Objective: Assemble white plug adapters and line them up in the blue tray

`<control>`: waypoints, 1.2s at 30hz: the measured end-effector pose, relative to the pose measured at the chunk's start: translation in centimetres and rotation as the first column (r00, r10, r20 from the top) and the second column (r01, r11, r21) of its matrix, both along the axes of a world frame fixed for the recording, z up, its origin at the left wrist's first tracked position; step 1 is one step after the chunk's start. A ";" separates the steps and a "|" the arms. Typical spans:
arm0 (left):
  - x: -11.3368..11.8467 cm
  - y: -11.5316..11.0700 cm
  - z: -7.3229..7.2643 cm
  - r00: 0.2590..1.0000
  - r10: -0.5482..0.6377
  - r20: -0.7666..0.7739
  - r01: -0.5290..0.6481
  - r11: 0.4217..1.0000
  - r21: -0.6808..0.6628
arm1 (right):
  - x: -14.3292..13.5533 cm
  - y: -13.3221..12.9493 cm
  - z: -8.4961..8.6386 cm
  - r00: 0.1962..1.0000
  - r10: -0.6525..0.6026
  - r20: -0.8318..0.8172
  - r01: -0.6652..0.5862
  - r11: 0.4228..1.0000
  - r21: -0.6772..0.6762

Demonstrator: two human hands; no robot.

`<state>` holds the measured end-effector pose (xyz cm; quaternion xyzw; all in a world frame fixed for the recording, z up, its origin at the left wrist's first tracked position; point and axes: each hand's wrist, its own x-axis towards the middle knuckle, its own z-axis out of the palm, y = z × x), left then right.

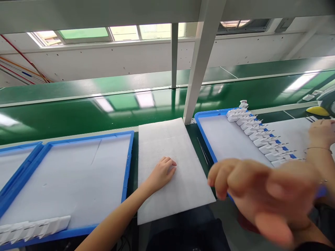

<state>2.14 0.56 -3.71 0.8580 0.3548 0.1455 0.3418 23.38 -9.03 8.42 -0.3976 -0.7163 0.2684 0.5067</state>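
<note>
Now the left hand [162, 173] is resting on the mat [162, 139], thumb parted from bent fingers; a light touch would suit the sheet. Right of the mat, the right hand [264, 186] is blurring before the tray [222, 136], grip impossible to tell; it should be clearing the plugs [261, 141] lining the tray's far side from the mat.

Factory workshop: long green bench [125, 111], blue trays [129, 160], rowed white parts [260, 142]

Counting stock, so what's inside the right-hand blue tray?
Pronged white pieces line the right side of the blue tray, beside white lining. Your right hand hides much of its near end; anything there's hidden.
</note>
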 end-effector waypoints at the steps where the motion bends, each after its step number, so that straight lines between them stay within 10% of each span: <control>1: 0.0 -0.1 0.0 1.000 0.000 0.007 0.000 1.000 0.004 | -0.6 1.2 -0.3 0.996 -0.017 -0.093 0.019 1.000 0.021; 13: -0.2 -0.7 1.0 0.975 0.147 0.166 -0.119 0.978 -0.170 | -2.4 6.6 -14.4 0.855 0.116 0.505 -0.121 0.992 -0.024; 36: -0.3 -0.9 1.2 0.988 0.057 0.141 -0.004 0.937 -0.349 | -2.1 6.5 -13.3 0.768 0.409 0.493 -0.350 0.913 -0.212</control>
